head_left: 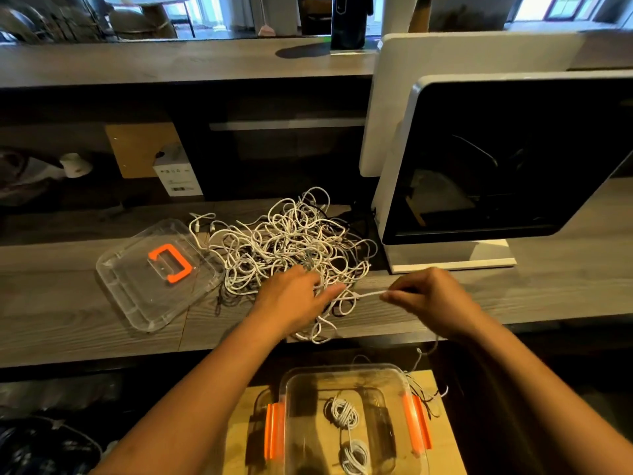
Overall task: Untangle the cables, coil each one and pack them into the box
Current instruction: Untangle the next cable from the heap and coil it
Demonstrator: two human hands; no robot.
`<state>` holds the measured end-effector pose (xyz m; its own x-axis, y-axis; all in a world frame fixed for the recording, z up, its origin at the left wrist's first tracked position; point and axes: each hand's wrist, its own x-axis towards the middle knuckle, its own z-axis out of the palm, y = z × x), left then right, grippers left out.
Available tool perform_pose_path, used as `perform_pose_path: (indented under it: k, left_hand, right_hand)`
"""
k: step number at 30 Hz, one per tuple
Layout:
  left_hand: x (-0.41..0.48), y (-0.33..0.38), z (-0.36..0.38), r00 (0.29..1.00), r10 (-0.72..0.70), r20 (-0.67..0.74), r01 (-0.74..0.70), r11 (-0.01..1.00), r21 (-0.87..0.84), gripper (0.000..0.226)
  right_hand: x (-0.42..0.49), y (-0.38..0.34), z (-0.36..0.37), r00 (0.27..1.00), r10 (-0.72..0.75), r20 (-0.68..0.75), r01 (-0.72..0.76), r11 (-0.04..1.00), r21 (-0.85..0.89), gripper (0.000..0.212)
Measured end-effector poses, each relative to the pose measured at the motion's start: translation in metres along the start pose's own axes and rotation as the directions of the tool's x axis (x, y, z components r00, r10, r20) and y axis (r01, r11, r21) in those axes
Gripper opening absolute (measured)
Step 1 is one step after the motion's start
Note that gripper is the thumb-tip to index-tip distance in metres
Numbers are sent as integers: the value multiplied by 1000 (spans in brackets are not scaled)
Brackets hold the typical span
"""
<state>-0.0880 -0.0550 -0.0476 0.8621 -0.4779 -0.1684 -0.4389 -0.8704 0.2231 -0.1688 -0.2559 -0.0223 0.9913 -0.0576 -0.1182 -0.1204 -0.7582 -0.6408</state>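
Cable tangle point(291, 248): a loose heap of thin white leads with some darker ones threaded through, lying on the wooden bench point(68, 320) at its middle.
Handling: I'd judge them light, limp and springy; loops will likely snag on each other, and a hard tug should tighten knots rather than free them.
Where to take hold: best close to a plug end or a free end, feeding it back through the loops while the heap is held down.
Loose strand point(368, 294): one white lead drawn out taut from the heap's 4 o'clock edge.
Right hand point(428, 296): pinches that strand between thumb and fingertips, at 4 o'clock from the heap.
Left hand point(294, 296): lies on the heap's 6 o'clock edge, fingers reaching into the loops; I cannot tell whether it grips one.
Box point(352, 371): clear, with orange side clips, lidless, standing lower than the bench at 6 o'clock from the heap.
Coiled cables point(342, 409): two white bundles already lie inside the box.
Lid point(130, 303): clear with an orange handle, flat on the bench at 9 o'clock, touching the heap.
Monitor point(496, 159): dark screen at 2 o'clock, just beside the heap.
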Motion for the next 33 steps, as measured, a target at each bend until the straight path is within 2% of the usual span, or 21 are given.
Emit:
perform_pose_path:
  k: [2, 4, 5, 7, 8, 10, 12, 13, 14, 15, 16, 17, 18, 19, 20, 22, 25, 27, 30, 33]
  left_hand:
    - [-8, 4, -3, 990, 74, 122, -66, 996, -64, 69]
    - [-12, 10, -6, 975, 135, 175, -123, 989, -78, 59]
    - [-12, 12, -8, 973, 155, 169, -132, 981, -143, 50]
    - [-12, 17, -10, 977, 156, 148, -77, 896, -437, 44]
    - [-13, 20, -11, 978, 161, 134, -46, 787, -615, 46]
    - [-16, 32, -16, 982, 180, 51, -45, 496, -867, 45]
    - [-16, 44, -20, 991, 126, -41, -65, 192, -979, 36]
    - [-14, 49, -21, 995, 67, -70, -75, 75, -994, 30]
    - [-11, 51, -21, 994, -11, -109, -109, 37, -993, 25]
    - [-7, 51, -19, 980, -91, -174, -163, 123, -979, 22]
    - [-2, 49, -16, 955, -132, -265, -213, 315, -925, 20]
    - [3, 45, -12, 929, -114, -352, -241, 536, -809, 21]
    - [7, 40, -8, 913, -57, -403, -231, 743, -628, 23]
    - [9, 35, -4, 913, 3, -408, -189, 889, -417, 26]
    - [11, 30, -1, 920, 45, -388, -147, 961, -236, 28]
    - [12, 22, 2, 946, 60, -318, -81, 995, -52, 31]
    - [14, 12, 3, 982, -2, -187, -7, 999, -47, 37]
    - [13, 7, 4, 992, -14, -129, 6, 998, -63, 47]
    - [8, 4, 0, 999, 40, -15, -42, 984, -172, 63]
    - [1, 8, -7, 989, 114, 94, -88, 965, -247, 61]
  right_hand:
    - [5, -1, -5, 995, -4, -102, 5, 1000, 10, 16]
    - [11, -2, -6, 985, -7, -170, 11, 1000, 23, 18]
    - [13, -2, -5, 980, 0, -197, 9, 999, 45, 19]
    - [19, -1, 3, 969, 46, -241, -15, 992, 129, 20]
    - [20, 1, 10, 965, 84, -247, -34, 979, 201, 20]
    - [18, -2, 28, 970, 150, -191, -76, 934, 348, 24]
    - [10, -10, 49, 988, 141, -59, -106, 909, 403, 32]
    - [6, -16, 59, 994, 110, 26, -111, 908, 405, 35]
    - [1, -22, 68, 992, 70, 108, -108, 908, 405, 37]
    - [-3, -27, 73, 985, 29, 172, -95, 917, 389, 36]
    - [-5, -30, 76, 979, -13, 204, -59, 936, 347, 33]
    - [-5, -32, 75, 976, -50, 212, -13, 959, 282, 28]
    - [-5, -33, 71, 974, -72, 217, 25, 977, 212, 23]
    - [-5, -34, 64, 971, -82, 226, 48, 987, 152, 20]
    - [-4, -34, 55, 967, -84, 242, 63, 994, 94, 20]
    - [-2, -36, 33, 957, -53, 287, 69, 996, -48, 19]
    - [1, -34, 3, 949, 37, 312, 43, 969, -244, 19]
    - [3, -31, -11, 956, 56, 287, 34, 954, -298, 18]
    - [6, -26, -20, 993, 27, 111, -5, 981, -192, 14]
    - [15, -20, -18, 996, 3, -94, -5, 1000, -27, 13]
